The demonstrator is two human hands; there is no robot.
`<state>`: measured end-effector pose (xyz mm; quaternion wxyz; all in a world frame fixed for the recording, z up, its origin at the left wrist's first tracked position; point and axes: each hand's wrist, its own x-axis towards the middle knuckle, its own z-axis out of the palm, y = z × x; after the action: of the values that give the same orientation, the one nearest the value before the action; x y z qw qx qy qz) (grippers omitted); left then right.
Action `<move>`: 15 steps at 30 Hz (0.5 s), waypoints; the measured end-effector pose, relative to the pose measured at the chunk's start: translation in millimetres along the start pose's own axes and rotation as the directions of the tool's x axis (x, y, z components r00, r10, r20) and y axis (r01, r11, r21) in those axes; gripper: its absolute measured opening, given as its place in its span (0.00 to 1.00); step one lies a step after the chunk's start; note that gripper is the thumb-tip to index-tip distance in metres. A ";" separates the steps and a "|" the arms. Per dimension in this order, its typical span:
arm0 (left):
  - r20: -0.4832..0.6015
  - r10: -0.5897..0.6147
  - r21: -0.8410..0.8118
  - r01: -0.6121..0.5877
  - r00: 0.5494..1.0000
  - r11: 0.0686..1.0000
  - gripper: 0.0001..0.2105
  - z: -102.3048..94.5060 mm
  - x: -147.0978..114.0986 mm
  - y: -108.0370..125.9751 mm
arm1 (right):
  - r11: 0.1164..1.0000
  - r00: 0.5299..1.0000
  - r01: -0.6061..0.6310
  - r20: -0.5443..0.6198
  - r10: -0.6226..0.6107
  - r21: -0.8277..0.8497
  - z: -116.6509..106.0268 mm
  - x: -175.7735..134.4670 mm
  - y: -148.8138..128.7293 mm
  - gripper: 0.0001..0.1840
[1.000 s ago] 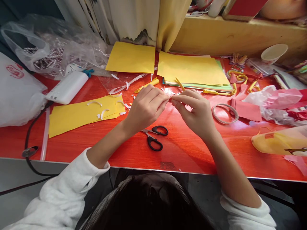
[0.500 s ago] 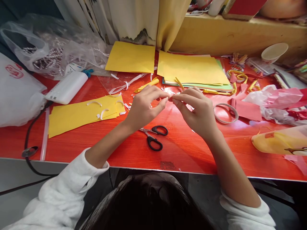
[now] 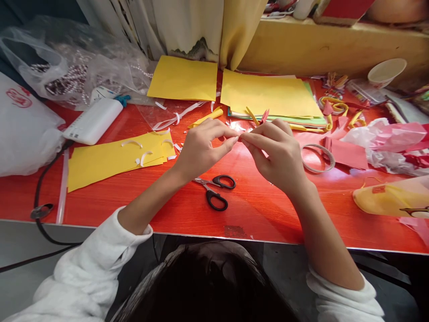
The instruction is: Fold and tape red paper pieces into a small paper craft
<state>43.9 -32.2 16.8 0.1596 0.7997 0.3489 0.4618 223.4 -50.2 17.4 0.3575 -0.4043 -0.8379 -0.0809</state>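
My left hand (image 3: 204, 145) and my right hand (image 3: 276, 154) meet above the red table, thumb and fingers of each pinched together. Between their fingertips is a small piece of red paper (image 3: 238, 137), mostly hidden. A pointed red paper tip (image 3: 264, 116) and a narrow folded yellow paper strip (image 3: 252, 116) stick out beyond my right fingers; whether they join the pinched piece I cannot tell. Below my hands lie scissors (image 3: 216, 205) with black handles, partly open. White paper scraps (image 3: 236, 126) lie just behind the fingertips.
Yellow sheets (image 3: 268, 91) are stacked at the back, with cut yellow paper (image 3: 114, 163) at left. A tape roll (image 3: 318, 170) lies beside my right hand, near red paper squares (image 3: 348, 154). A white power bank (image 3: 94, 121), plastic bags (image 3: 23, 129) and a paper cup (image 3: 385, 74) stand around.
The red paper tip has come into view beside the yellow strip behind my right hand. My right hand has shifted slightly right and turned a little; both hands keep their pinch.
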 end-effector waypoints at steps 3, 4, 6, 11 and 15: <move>-0.004 0.018 0.016 -0.018 1.000 1.000 0.05 0.4 -0.4 -0.8 | 0.999 1.000 0.016 0.020 -0.015 -0.040 -0.3 -1.2 1.4 0.10; -0.004 0.023 0.023 -0.022 1.000 0.999 0.05 0.6 -0.6 -1.2 | 0.998 0.999 0.021 0.026 -0.020 -0.051 -0.4 -1.6 1.7 0.10; -0.001 0.028 0.035 -0.028 1.000 0.999 0.05 0.7 -0.8 -1.9 | 0.997 0.999 0.029 0.036 -0.026 -0.072 -0.5 -2.0 2.2 0.10; 0.014 0.019 0.061 -0.020 1.000 0.998 0.05 0.1 -0.5 -1.6 | 0.993 0.998 0.035 0.059 -0.028 -0.109 -0.8 -2.6 2.6 0.11; 0.035 0.001 0.062 -0.003 0.999 0.998 0.04 -0.8 0.3 0.0 | 0.993 0.997 0.036 0.073 -0.028 -0.111 -1.5 -2.8 3.2 0.11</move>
<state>43.3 -32.1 17.4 0.1403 0.8128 0.3593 0.4366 227.8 -50.4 16.1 0.3028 -0.4130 -0.8507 -0.1189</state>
